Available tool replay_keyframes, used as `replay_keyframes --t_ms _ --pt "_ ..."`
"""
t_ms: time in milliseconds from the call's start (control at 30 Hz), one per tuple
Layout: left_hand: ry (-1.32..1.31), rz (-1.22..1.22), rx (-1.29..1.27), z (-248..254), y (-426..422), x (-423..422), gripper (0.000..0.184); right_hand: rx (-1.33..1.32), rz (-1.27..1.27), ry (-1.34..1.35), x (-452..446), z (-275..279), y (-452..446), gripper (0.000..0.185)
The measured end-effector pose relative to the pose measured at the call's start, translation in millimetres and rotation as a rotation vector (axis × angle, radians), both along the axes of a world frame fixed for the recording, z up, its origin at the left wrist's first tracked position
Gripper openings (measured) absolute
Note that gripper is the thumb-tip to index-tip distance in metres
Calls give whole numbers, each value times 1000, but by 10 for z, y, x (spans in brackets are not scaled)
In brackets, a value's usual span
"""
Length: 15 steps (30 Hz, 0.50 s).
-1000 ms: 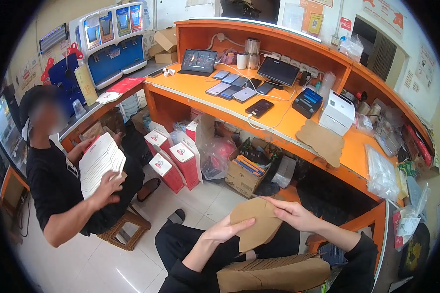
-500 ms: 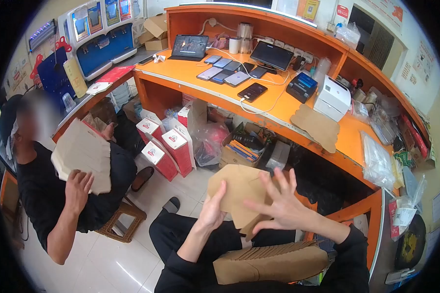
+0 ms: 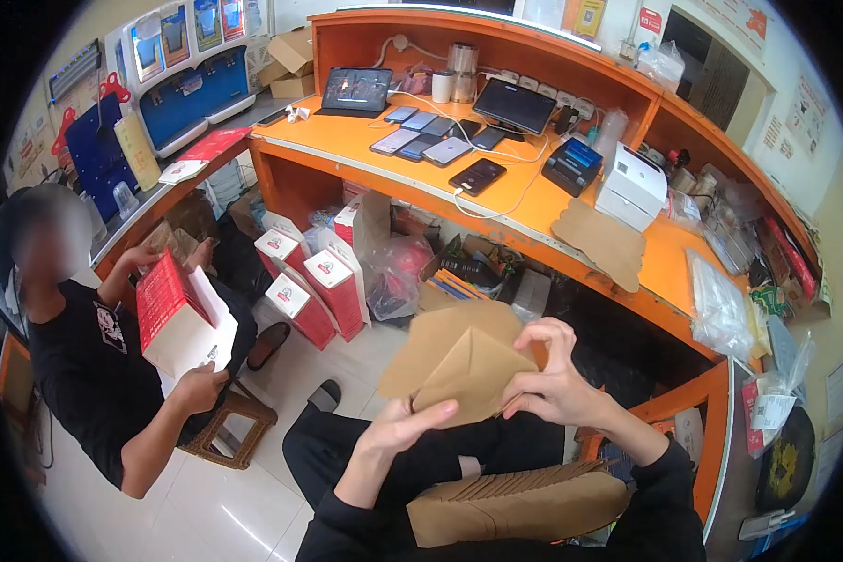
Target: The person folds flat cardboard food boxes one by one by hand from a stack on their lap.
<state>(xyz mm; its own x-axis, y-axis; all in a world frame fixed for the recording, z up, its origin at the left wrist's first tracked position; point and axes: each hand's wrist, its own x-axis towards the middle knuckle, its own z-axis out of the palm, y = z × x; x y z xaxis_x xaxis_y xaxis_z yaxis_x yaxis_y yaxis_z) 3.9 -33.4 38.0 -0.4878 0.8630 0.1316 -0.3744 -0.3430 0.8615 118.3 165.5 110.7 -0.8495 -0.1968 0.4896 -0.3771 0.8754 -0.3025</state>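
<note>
A folded piece of brown cardboard (image 3: 468, 365) is held up in front of me, with a crease and overlapping flaps facing me. My left hand (image 3: 407, 426) grips its lower left edge, thumb on top and fingers underneath. My right hand (image 3: 554, 375) pinches the right edge with bent fingers, partly behind the flap. On my lap lies a stack of similar brown cardboard pieces (image 3: 515, 506), their edges fanned along the top.
A person (image 3: 75, 356) at left holds a red-and-white carton (image 3: 173, 318). Several such cartons (image 3: 332, 272) stand on the floor. The orange counter (image 3: 347, 136) bears phones (image 3: 478, 176), a tablet (image 3: 356, 91), a label printer (image 3: 630, 187) and a flat cardboard piece (image 3: 598, 242).
My right hand goes from spread fingers to a pinch on the cardboard's right edge. The cardboard has turned and its flaps are folded over. The other person's carton now shows its red side.
</note>
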Motion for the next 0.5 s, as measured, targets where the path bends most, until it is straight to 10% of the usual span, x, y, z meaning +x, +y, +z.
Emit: replay_keyframes --t_ms 500 --pt "397 693 -111 187 -6 436 33 -717 -117 156 7 -164 -38 10"
